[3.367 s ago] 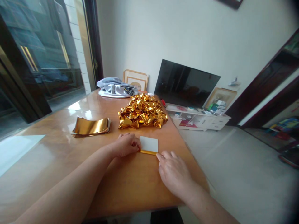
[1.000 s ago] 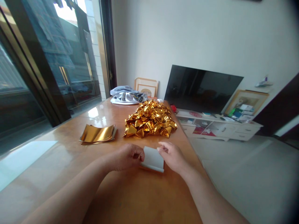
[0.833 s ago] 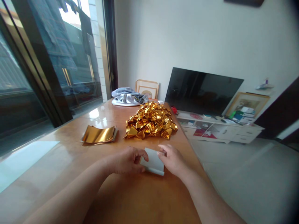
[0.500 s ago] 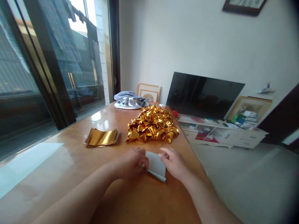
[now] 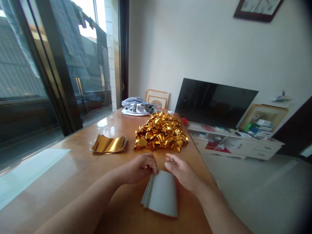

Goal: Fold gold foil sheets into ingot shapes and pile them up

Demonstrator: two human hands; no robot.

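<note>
Pale grey paper sheets (image 5: 163,195) lie in front of me on the table, slightly fanned out at their left side. My left hand (image 5: 143,166) is closed, its thumb and finger pinching the top left corner of the paper. Beside the top right corner is my right hand (image 5: 179,169), its thumb and fingers a little apart with nothing visible between them. Just beyond both hands rises a heap of folded gold foil paper pieces (image 5: 162,131). To the left lies a stack of flat gold foil sheets (image 5: 109,144), curled at the edges.
The glossy wooden table (image 5: 80,172) has its right edge close to my right arm. Folded clothes (image 5: 138,106) sit at its far end. A pale sheet (image 5: 31,172) lies at the left. Beyond stand a television (image 5: 214,102) and a white cabinet (image 5: 239,146).
The grey paper, earlier a sheet with a rolled or folded near edge between my hands, now extends nearer to me as a fanned set. My left hand has shifted to its top corner.
</note>
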